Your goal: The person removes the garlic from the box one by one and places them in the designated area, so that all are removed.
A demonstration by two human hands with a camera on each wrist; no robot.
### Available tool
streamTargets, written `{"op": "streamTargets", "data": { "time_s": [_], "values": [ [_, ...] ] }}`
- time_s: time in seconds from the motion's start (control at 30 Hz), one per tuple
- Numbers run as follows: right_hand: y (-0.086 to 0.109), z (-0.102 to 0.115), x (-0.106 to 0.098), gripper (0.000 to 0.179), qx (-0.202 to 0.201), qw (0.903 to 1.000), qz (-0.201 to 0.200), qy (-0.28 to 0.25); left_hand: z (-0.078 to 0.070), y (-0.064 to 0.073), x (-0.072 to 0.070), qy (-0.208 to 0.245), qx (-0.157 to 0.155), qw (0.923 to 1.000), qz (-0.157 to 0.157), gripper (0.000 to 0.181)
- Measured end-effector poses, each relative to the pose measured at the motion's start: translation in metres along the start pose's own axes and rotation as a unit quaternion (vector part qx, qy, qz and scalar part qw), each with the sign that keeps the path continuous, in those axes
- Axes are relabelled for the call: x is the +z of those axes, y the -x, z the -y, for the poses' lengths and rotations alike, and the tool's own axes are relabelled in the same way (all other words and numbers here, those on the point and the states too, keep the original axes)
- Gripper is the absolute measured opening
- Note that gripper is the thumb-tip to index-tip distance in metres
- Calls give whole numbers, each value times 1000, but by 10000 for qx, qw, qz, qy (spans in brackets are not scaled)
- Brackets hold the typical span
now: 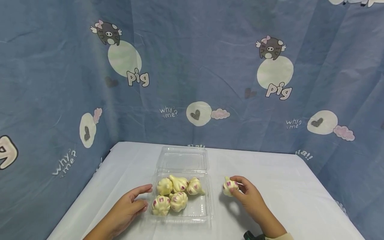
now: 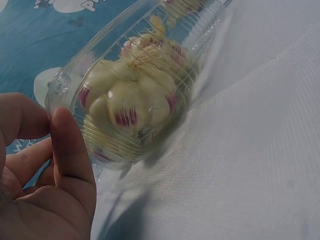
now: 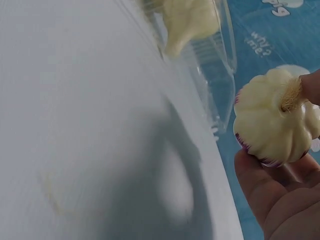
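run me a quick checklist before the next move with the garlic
1. Grip: ok, the right hand holds a garlic bulb between thumb and fingers.
2. Lid: ok, folded open at the back.
3. Room in the clear box: ok, its front right area is bare.
4. Bulbs inside: ok, all five sit within the walls.
5. Held bulb over the box: not ok, it is out to the right.
6. Left hand steadying the box: cannot tell, fingers are at its left edge but pressure doesn't show.
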State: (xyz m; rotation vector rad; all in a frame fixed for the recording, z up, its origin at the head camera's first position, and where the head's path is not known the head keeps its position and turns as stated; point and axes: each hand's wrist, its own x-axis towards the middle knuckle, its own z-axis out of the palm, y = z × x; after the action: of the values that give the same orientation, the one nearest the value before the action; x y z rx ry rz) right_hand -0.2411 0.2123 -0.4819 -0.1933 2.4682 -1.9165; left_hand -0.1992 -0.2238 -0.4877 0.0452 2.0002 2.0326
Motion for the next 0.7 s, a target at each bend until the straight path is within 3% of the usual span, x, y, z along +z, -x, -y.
{"op": "streamTargets", "data": {
  "time_s": [0.7],
  "values": [
    [6, -18, -27, 43, 352, 9981, -321, 395, 1, 1, 1, 17, 35, 10000, -9, 70]
  ]
}}
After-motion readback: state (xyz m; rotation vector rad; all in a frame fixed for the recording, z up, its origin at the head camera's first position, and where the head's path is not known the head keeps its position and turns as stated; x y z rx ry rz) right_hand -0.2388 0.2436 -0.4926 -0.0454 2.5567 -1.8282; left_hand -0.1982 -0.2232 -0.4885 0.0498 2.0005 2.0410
